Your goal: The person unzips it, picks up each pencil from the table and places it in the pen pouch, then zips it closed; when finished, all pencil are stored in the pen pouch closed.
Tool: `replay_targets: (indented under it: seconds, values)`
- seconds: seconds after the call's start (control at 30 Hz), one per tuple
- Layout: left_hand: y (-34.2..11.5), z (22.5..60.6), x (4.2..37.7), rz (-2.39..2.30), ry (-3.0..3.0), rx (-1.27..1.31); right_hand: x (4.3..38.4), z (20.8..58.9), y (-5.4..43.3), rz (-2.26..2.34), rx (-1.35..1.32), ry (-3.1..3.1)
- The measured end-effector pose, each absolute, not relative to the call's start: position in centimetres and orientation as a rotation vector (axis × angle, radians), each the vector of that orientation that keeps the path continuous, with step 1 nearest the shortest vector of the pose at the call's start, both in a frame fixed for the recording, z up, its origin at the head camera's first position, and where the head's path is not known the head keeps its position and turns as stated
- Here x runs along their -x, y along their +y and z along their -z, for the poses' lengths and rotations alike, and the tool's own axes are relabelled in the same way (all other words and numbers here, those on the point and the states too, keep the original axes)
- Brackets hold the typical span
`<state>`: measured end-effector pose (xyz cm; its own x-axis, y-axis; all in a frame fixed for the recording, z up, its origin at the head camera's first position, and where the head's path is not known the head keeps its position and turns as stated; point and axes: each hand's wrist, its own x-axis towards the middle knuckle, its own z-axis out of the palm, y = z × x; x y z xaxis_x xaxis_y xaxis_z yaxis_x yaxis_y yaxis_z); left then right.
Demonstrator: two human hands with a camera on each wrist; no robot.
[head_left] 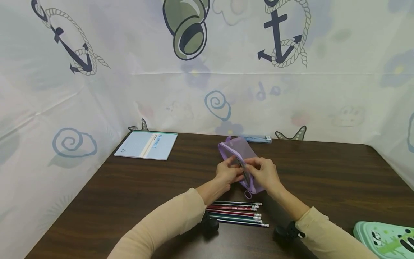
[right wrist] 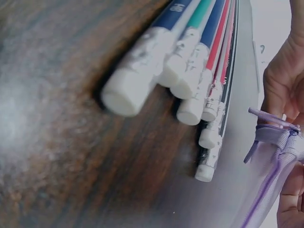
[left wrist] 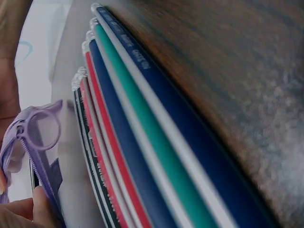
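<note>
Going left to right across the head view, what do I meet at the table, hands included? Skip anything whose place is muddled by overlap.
Light blue notebook → left hand → right hand → green panda case.

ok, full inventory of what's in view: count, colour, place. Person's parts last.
Mesh pouch: 1, purple, between the hands
Slim item: at least 1, dark, at the pouch opening; identity unclear
Pencils: 7 by eraser ends; navy, green, red, black; on table, nearer than pouch
Notebook: 1, light blue, far left of table
Slim pack: 1, blue, far edge, behind pouch
Panda case: 1, green, near right, cut off
Table: 1, dark brown, below everything
Backdrop: white, printed, around table
Wrist devices: 2, black, one per wrist
Sleeves: 2, cream, forearms
Left hand: 1, bare, on pouch
Right hand: 1, bare, on pouch
</note>
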<state>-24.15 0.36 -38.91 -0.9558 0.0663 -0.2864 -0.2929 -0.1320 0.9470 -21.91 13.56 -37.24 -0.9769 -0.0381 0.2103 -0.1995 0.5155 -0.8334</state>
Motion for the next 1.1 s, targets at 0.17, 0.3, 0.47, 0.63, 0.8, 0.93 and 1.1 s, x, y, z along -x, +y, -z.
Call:
replay_targets:
  seconds: [0.17,0.3,0.47,0.63,0.8,0.93,1.1]
  values:
    - [0.9,38.9,24.1,-2.144,1.900,0.220,22.1,37.0,13.4,-1.483,-0.198,-2.574]
    - [1.2,38.8,24.3,-2.127,1.897,0.203,22.2,36.9,13.2,-1.515,-0.206,-2.550]
    - [1.4,39.0,24.7,-2.176,1.854,0.231,22.2,37.0,13.1,-1.513,-0.202,-2.534]
    - [1.7,39.3,24.9,-2.203,1.824,0.231,22.3,37.0,13.2,-1.498,-0.204,-2.538]
    - [1.2,38.7,24.4,-2.150,1.787,0.133,22.5,37.0,13.6,-1.476,-0.188,-2.536]
    - [-1.0,38.1,23.8,-2.031,1.740,-0.006,22.8,37.0,14.2,-1.441,-0.157,-2.536]
    - [-5.0,38.0,23.4,-1.663,1.811,-0.235,23.1,37.1,15.1,-1.431,-0.101,-2.521]
